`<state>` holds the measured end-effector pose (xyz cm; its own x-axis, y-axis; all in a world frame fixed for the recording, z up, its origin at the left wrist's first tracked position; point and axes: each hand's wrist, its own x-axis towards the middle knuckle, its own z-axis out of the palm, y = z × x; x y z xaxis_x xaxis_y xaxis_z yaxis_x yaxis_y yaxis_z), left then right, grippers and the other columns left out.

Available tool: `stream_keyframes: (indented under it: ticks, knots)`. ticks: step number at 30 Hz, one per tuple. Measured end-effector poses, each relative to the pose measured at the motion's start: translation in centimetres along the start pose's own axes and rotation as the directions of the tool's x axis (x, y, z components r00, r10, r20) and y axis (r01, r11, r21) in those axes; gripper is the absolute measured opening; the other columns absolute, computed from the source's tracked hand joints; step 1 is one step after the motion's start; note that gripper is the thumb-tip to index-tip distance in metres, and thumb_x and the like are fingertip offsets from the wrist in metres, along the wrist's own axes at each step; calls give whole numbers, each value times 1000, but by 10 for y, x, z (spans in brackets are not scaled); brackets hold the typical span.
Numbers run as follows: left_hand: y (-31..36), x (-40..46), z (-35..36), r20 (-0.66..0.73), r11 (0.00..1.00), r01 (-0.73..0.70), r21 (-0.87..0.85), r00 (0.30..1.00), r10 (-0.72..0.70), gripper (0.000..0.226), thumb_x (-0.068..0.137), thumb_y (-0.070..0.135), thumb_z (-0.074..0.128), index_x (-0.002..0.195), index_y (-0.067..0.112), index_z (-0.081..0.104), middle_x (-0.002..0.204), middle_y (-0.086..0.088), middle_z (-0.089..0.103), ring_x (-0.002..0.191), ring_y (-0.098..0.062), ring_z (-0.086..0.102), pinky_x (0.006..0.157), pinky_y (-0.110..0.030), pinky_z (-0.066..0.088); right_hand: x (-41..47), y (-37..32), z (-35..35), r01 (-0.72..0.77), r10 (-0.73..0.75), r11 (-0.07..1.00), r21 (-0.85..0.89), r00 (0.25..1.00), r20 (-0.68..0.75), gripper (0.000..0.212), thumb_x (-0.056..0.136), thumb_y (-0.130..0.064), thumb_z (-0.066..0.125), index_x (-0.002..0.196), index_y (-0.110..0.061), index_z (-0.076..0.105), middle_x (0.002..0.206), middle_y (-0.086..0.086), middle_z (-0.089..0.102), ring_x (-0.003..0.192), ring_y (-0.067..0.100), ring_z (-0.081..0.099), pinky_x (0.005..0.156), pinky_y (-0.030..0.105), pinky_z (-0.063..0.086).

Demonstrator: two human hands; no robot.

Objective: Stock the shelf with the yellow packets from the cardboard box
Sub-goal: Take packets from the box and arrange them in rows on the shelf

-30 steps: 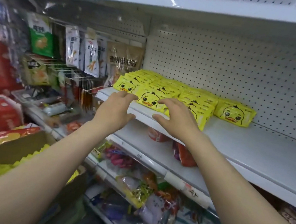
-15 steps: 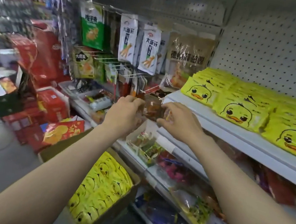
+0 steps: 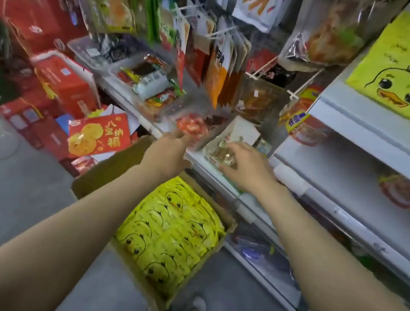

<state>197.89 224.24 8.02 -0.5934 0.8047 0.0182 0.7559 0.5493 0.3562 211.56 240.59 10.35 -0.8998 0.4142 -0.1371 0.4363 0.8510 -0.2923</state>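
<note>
**Snacks, gift boxes and a grey floor**

Snack bags (image 3: 223, 62) hang from pegs (image 3: 223, 31) at the top, some white with orange sticks (image 3: 259, 1), one clear with pale food (image 3: 328, 32). Below them a white ledge (image 3: 117, 90) carries clear trays (image 3: 144, 71) of small wrapped sweets. Red gift boxes (image 3: 63, 83) stack at the left, and a red card box with yellow fruit (image 3: 99, 134) leans among them. A dark shoe (image 3: 186, 309) stands on the grey floor (image 3: 7, 192).

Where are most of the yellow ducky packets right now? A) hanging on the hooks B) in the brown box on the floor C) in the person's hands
B: the yellow packets fill the open cardboard box on the floor below the arms, and both hands hold none.
</note>
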Motion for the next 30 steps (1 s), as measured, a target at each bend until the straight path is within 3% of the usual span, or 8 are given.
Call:
stream_keyframes:
  ticks: [8,14,19,24,30]
  knots:
    - [-67,-22,118,334,965,239,-104,923,-193,67,77,32,79,136,18,50,129,-16,53,120,-36,50,95,-42,43,15,26,146,-103,69,992,76,928,366,56,88,-45,67,134,-16,54,133,11,57,124,30,53,93,37,45]
    - [-107,-25,186,418,919,365,-151,866,-275,67,77,39,77,136,18,51,134,-17,53,125,-35,47,98,-40,41,13,47,238,-289,178,946,147,842,510,55,86,-47,70,132,-18,57,132,8,60,118,26,59,87,32,47]
    - [-134,-18,229,415,879,424,-218,855,-310,73,75,46,76,139,24,48,139,-15,49,128,-35,44,100,-43,41,11,54,278,-375,272,910,178,863,426,57,84,-44,73,131,-18,54,130,8,57,118,32,55,89,39,47]
    - [-148,1,253,350,838,438,-325,879,-323,81,75,42,77,145,25,40,152,-14,34,140,-33,30,110,-46,32,11,52,297,-364,319,928,79,885,339,63,82,-46,74,135,-21,49,134,6,48,125,29,46,87,41,48]
    - [-157,21,265,344,861,404,-309,892,-295,79,72,37,81,141,21,44,148,-9,41,135,-32,35,109,-45,35,15,51,309,-378,358,925,32,897,261,30,85,-39,73,103,-17,66,117,6,50,111,27,51,78,35,46]
